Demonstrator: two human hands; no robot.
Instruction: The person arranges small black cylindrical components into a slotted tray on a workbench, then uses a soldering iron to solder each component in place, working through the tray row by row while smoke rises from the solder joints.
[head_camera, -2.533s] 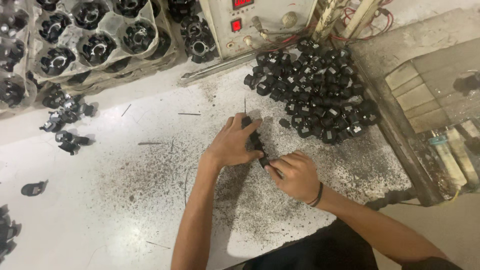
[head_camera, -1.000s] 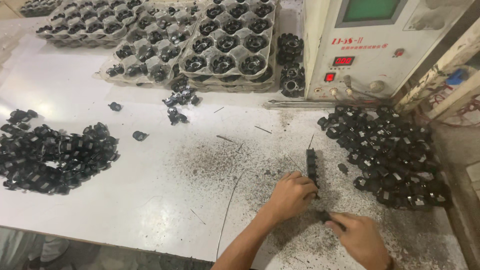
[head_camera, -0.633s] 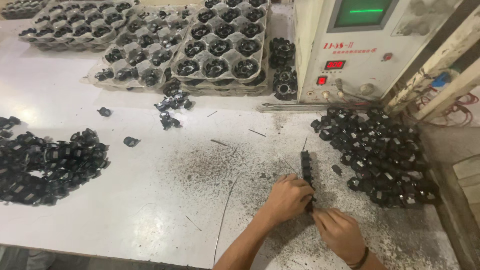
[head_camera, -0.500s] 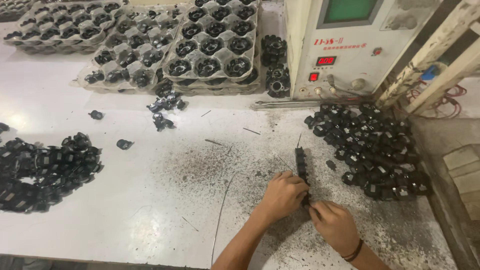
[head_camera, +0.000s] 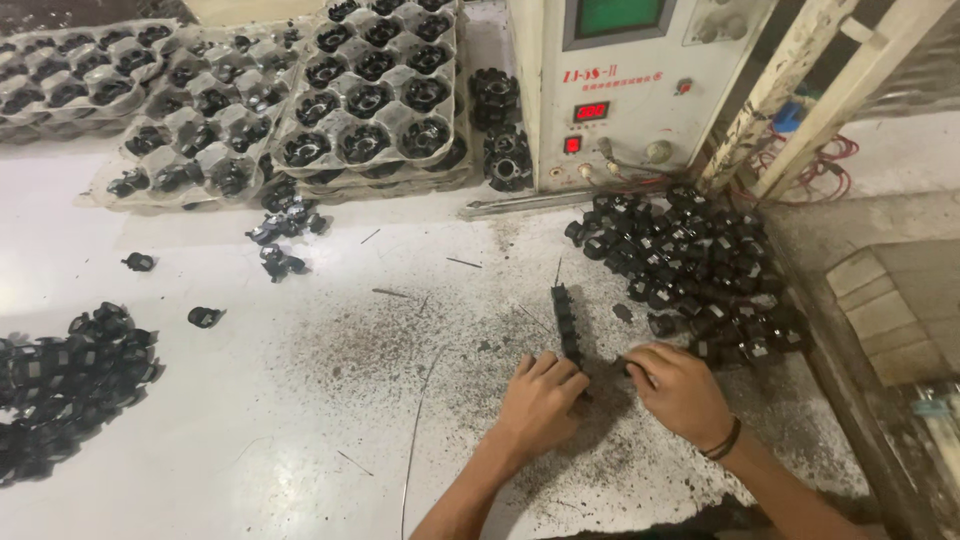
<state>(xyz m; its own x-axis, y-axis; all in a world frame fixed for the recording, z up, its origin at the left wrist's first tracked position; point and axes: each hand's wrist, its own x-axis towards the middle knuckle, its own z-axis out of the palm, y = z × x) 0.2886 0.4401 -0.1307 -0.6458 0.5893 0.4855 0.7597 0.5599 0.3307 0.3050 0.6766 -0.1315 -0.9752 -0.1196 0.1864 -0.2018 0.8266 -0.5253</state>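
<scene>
Left hand grasping ridged black stack at centre; right hand pinching small black part on gritty white worktop.

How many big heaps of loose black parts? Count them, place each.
2. The right heap lies beside the right hand, below the machine; the left heap sits at the bench's left edge, partly cut off.

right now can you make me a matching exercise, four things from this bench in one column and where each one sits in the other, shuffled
Things:
1. left hand
2. right hand
3. egg-style trays
4. machine with green screen

Places:
A. top left, holding black parts
B. at the near end of the row of black parts
C. top centre, behind the right pile of parts
D. just below the right pile

Pairs: 1-B, 2-D, 3-A, 4-C
</scene>
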